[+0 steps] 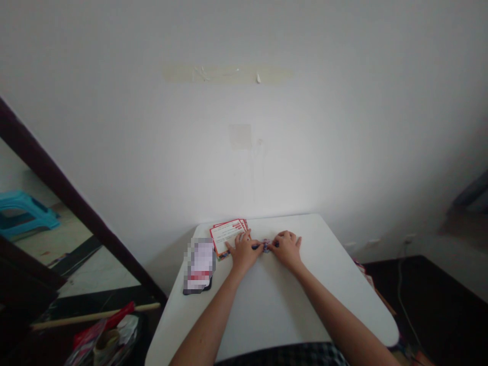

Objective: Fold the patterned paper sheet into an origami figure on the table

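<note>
Both hands meet over the far part of a white table [259, 315]. Between their fingertips is a small purple-and-white patterned thing [266, 246], too small for me to name. My left hand [244, 249] pinches its left side with thumb and forefinger, the other fingers spread over the edge of some cards. My right hand [287, 249] pinches its right side, the remaining fingers curled. Dark bits show at both pinches. The red-edged printed cards [224, 235] lie in a loose stack beside and partly under my left hand.
A phone [200, 267] with a blurred screen lies at the table's left edge. The wall [244, 173] stands right behind the table. On the floor at left are a bin with rubbish [110, 340] and a wooden stick [148, 307]. A cable [400, 284] hangs at right.
</note>
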The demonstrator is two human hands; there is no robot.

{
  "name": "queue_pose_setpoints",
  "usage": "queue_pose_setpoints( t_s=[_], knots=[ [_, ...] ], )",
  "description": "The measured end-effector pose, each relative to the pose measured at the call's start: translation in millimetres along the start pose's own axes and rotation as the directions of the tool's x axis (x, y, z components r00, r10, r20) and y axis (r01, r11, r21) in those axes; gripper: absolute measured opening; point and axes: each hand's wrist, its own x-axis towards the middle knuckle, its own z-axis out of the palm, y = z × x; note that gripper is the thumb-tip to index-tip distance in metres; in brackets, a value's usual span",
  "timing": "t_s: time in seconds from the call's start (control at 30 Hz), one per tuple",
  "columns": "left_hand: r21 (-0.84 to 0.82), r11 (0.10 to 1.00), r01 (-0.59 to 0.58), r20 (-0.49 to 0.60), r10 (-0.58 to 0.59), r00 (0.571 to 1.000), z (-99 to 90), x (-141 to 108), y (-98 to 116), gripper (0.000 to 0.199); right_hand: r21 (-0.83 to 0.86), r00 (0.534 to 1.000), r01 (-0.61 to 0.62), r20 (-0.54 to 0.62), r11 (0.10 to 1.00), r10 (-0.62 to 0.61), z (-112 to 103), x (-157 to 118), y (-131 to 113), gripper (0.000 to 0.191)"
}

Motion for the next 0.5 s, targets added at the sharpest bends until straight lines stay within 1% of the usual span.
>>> queue_pose_setpoints(
  t_s=[0.17, 0.33, 0.5],
  knots=[
    [-0.003, 1.000, 0.002, -0.010, -0.002, 1.000, 1.9, 0.5, -0.5, 0.025, -0.003, 1.000, -0.017, 0.004, 1.000, 0.017, 0.1, 0.8, 0.2, 0.026],
    [-0.018, 1.000, -0.015, 0.021, 0.015, 1.000, 1.6, 1.7, -3.5, 0.019, 0.011, 0.999, -0.034, 0.018, 0.999, 0.033, -1.6, 1.3, -0.9, 0.028],
    [-0.013, 1.000, -0.014, 0.060, 0.015, 0.998, -1.6, 2.2, -3.7, 0.020, 0.014, 0.998, -0.060, 0.016, 0.998, 0.060, -0.3, 2.0, 0.2, 0.031]
  ],
)
